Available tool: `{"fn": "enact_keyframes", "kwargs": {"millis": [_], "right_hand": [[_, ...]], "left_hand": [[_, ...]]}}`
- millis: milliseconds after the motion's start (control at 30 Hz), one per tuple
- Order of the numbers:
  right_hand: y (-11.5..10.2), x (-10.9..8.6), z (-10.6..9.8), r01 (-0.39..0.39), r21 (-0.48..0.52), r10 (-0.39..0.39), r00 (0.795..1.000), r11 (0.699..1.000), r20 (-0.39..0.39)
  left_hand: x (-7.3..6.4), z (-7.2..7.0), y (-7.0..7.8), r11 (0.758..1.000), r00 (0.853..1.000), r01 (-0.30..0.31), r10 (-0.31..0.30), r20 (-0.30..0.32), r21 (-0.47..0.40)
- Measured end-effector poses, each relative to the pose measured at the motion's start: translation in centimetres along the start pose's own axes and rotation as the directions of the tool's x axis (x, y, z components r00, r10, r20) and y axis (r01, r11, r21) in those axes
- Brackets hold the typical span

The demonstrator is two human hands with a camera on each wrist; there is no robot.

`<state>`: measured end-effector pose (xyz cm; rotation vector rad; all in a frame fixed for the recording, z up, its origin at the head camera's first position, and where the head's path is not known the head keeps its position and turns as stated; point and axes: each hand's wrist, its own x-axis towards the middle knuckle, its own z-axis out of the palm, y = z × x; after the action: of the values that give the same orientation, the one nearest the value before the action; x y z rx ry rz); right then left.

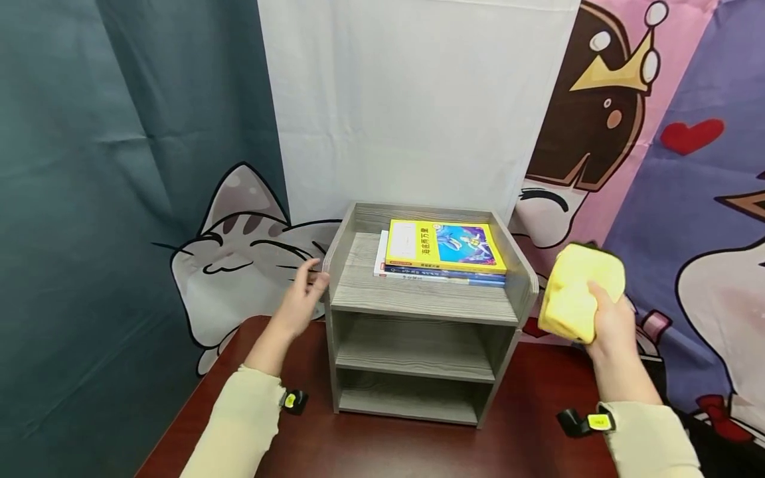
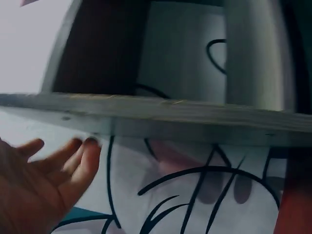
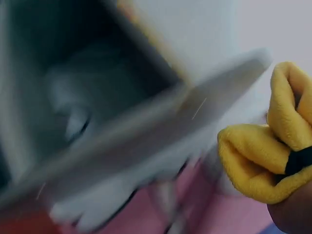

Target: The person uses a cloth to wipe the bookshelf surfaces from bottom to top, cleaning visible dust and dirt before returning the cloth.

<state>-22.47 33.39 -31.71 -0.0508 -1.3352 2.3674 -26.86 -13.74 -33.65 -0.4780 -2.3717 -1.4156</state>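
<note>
My right hand (image 1: 614,325) grips a folded yellow cloth (image 1: 580,292) in the air to the right of a small grey wooden shelf unit (image 1: 424,309). In the right wrist view the same cloth (image 3: 258,168) shows soft bunched folds with a dark band across it. At the shelf's upper left side is my left hand (image 1: 301,299), its fingers loosely bent and holding nothing. The left wrist view has this hand (image 2: 53,180) close to the side panel (image 2: 195,114), fingertips near its face. Several books (image 1: 445,245) lie stacked on the top shelf, a yellow one uppermost.
The shelf unit stands on a dark red-brown table (image 1: 358,445), with two lower compartments facing me. Behind it hangs a white curtain (image 1: 412,99), beside a teal curtain (image 1: 119,232) with a cartoon cat and a pink and purple cartoon backdrop (image 1: 657,166).
</note>
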Motion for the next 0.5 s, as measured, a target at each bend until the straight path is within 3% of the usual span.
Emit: {"fn": "enact_keyframes", "kwargs": {"millis": [33, 67, 100, 167, 200, 267, 333, 400, 500], "right_hand": [[1.3, 0.4, -1.0, -0.011, -0.188, 0.0, 0.998, 0.982, -0.058], [2.7, 0.8, -2.0, -0.049, -0.368, 0.009, 0.994, 0.929, -0.11], [4.2, 1.0, -2.9, -0.082, -0.529, 0.012, 0.991, 0.845, -0.134], [7.5, 0.9, -4.6, -0.122, -0.739, 0.02, 0.989, 0.663, -0.146], [9.1, 0.8, -5.4, -0.125, -0.784, 0.033, 0.991, 0.608, -0.132], [12.0, 0.2, -6.6, -0.131, -0.818, 0.08, 0.991, 0.561, -0.104], [14.4, -0.4, -7.4, -0.133, -0.833, 0.118, 0.99, 0.537, -0.083], [16.3, -0.9, -7.9, -0.118, -0.854, 0.14, 0.989, 0.506, -0.054], [18.4, -1.6, -8.4, -0.066, -0.912, 0.145, 0.989, 0.405, -0.007]], "left_hand": [[-0.2, 0.2, -0.2, 0.999, 0.999, 0.013, -0.015, 0.044, 0.037], [-0.3, 0.4, -0.2, 0.997, 0.998, 0.02, -0.025, 0.059, 0.078], [-0.4, 0.6, -0.3, 0.992, 0.998, 0.014, -0.021, 0.051, 0.128], [-0.4, 0.8, -0.1, 0.972, 1.0, -0.013, 0.014, -0.002, 0.235], [-0.4, 0.9, 0.0, 0.956, 0.999, -0.026, 0.038, -0.035, 0.292], [-0.2, 0.8, 0.1, 0.924, 0.993, -0.054, 0.09, -0.077, 0.378], [0.0, 0.7, 0.3, 0.901, 0.986, -0.088, 0.138, -0.089, 0.425], [0.2, 0.5, 0.3, 0.893, 0.982, -0.108, 0.164, -0.092, 0.437], [0.6, 0.3, 0.5, 0.897, 0.979, -0.137, 0.188, -0.082, 0.42]]}}
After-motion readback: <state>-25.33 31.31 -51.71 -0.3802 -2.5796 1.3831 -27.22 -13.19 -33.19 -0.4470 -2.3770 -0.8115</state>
